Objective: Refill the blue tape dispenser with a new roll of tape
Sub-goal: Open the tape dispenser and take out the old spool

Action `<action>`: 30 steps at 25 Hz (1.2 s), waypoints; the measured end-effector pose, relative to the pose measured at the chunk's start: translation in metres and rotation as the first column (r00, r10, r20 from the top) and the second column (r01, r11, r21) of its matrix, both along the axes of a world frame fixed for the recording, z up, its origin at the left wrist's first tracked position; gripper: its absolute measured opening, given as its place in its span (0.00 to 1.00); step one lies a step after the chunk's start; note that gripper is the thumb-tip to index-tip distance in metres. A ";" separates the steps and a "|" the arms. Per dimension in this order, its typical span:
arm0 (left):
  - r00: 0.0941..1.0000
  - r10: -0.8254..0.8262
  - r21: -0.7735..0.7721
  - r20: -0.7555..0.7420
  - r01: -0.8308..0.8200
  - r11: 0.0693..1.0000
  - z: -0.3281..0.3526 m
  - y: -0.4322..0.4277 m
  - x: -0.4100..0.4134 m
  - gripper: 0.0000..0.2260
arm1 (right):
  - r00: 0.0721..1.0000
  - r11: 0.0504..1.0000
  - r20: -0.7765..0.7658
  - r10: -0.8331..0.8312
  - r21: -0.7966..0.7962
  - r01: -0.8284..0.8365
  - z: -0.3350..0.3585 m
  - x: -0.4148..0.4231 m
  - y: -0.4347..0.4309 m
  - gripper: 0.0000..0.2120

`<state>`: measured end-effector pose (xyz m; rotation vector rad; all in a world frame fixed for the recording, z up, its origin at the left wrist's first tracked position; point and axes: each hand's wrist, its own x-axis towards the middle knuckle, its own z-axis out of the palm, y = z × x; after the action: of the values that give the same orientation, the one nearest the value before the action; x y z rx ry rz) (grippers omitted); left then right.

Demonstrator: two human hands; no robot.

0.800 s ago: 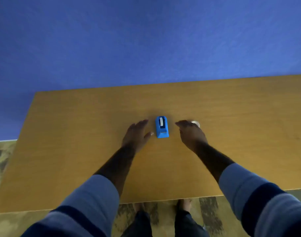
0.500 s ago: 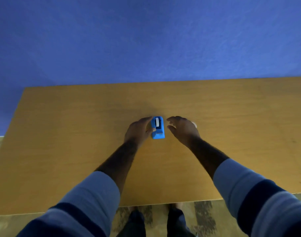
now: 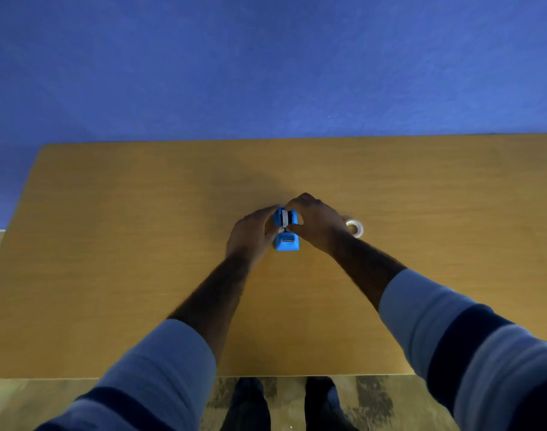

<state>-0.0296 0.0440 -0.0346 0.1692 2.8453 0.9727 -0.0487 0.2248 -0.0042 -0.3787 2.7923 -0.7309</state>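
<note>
The small blue tape dispenser (image 3: 286, 241) stands on the wooden table (image 3: 141, 244) near its middle, cutter end toward me. A pale roll (image 3: 285, 217) sits in its slot. My left hand (image 3: 250, 236) grips the dispenser's left side. My right hand (image 3: 317, 223) curls over the top right, with thumb and fingers pinching the pale roll in the slot. A loose white tape roll (image 3: 355, 228) lies flat on the table just right of my right hand, partly hidden by the wrist.
The table's far edge meets a blue wall (image 3: 266, 73). Its near edge is close to my body, with patterned floor (image 3: 17, 399) and my feet (image 3: 250, 399) below. The table's left edge runs diagonally at the left.
Both hands closed in on the dispenser. My left hand took hold of its side and my right hand moved off the loose roll onto the roll in the slot.
</note>
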 end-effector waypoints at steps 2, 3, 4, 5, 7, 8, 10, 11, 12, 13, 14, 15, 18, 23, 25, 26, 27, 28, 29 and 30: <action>1.000 -0.001 0.004 -0.015 0.001 1.000 0.001 0.000 -0.001 0.24 | 1.000 1.000 0.003 0.007 0.013 -0.007 -0.001 -0.003 -0.001 0.18; 1.000 -0.005 0.004 -0.024 0.005 1.000 0.001 0.000 -0.001 0.24 | 1.000 1.000 -0.002 0.010 0.018 -0.010 -0.001 -0.004 -0.001 0.17; 1.000 -0.010 0.002 -0.028 0.010 1.000 0.001 0.000 -0.001 0.24 | 1.000 1.000 -0.006 0.010 0.019 -0.010 -0.002 -0.005 -0.002 0.17; 0.999 -0.013 0.001 -0.031 0.013 1.000 0.000 0.000 -0.002 0.24 | 1.000 1.000 -0.010 0.009 0.016 -0.009 -0.003 -0.006 -0.003 0.16; 1.000 -0.008 0.002 -0.029 0.008 1.000 0.000 0.000 -0.002 0.24 | 1.000 1.000 -0.018 0.016 0.018 -0.016 -0.004 -0.006 -0.005 0.16; 1.000 -0.007 0.001 -0.024 0.007 1.000 0.000 -0.001 -0.002 0.24 | 1.000 1.000 -0.018 0.020 0.019 -0.019 -0.005 -0.005 -0.006 0.17; 1.000 -0.007 -0.005 -0.017 0.007 1.000 -0.001 -0.001 -0.002 0.24 | 1.000 1.000 -0.020 0.019 0.011 -0.018 -0.007 -0.003 -0.005 0.17; 1.000 -0.006 -0.004 -0.015 0.006 1.000 -0.001 -0.001 -0.002 0.24 | 1.000 1.000 -0.022 0.019 0.011 -0.019 -0.008 -0.003 -0.005 0.17; 1.000 -0.005 0.001 -0.013 0.005 1.000 -0.002 -0.001 -0.002 0.24 | 0.999 1.000 -0.024 0.024 0.018 -0.023 -0.008 -0.002 -0.005 0.17; 1.000 -0.005 0.005 -0.011 0.005 1.000 -0.002 -0.001 -0.002 0.25 | 0.999 0.999 -0.026 0.030 0.029 -0.030 -0.008 -0.002 -0.005 0.18; 1.000 -0.004 0.007 -0.008 0.004 1.000 -0.001 -0.001 -0.003 0.25 | 0.999 0.998 -0.027 0.036 0.042 -0.035 -0.007 -0.002 -0.005 0.19; 1.000 -0.002 0.006 -0.004 0.002 1.000 -0.001 -0.001 -0.003 0.25 | 0.999 0.998 -0.027 0.039 0.057 -0.038 -0.007 -0.003 -0.006 0.19; 1.000 -0.002 -0.013 0.000 0.002 1.000 -0.002 -0.002 -0.004 0.26 | 0.999 0.995 -0.022 0.033 0.092 -0.031 -0.005 -0.005 -0.008 0.19; 1.000 -0.005 -0.036 -0.012 0.005 0.999 -0.004 -0.001 -0.004 0.26 | 0.999 0.992 -0.027 0.028 0.121 -0.025 -0.003 -0.006 -0.012 0.17; 1.000 -0.022 -0.051 -0.017 0.021 0.998 -0.004 -0.002 -0.004 0.26 | 0.999 0.993 -0.026 0.030 0.119 -0.027 -0.003 -0.006 -0.011 0.17; 0.999 -0.030 -0.055 -0.015 0.029 0.998 -0.004 -0.002 -0.005 0.26 | 0.999 0.993 -0.026 0.030 0.113 -0.027 -0.003 -0.006 -0.011 0.17; 0.999 -0.035 -0.058 -0.011 0.034 0.998 -0.004 -0.003 -0.006 0.25 | 0.999 0.994 -0.029 0.031 0.105 -0.027 -0.003 -0.006 -0.010 0.17; 0.999 -0.037 -0.060 -0.009 0.037 0.998 -0.003 -0.003 -0.007 0.25 | 0.999 0.995 -0.032 0.032 0.098 -0.028 -0.002 -0.006 -0.010 0.18; 0.999 -0.040 -0.061 -0.012 0.039 0.997 -0.003 -0.003 -0.008 0.25 | 0.999 0.995 -0.037 0.035 0.092 -0.031 -0.002 -0.006 -0.009 0.18; 0.999 -0.044 -0.062 -0.018 0.042 0.997 -0.002 -0.004 -0.009 0.25 | 0.998 0.995 -0.045 0.043 0.092 -0.039 -0.001 -0.006 -0.009 0.18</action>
<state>-0.0382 0.0404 -0.0367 0.2335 2.8717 0.8790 -0.0545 0.2156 -0.0051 -0.4396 2.8400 -0.5908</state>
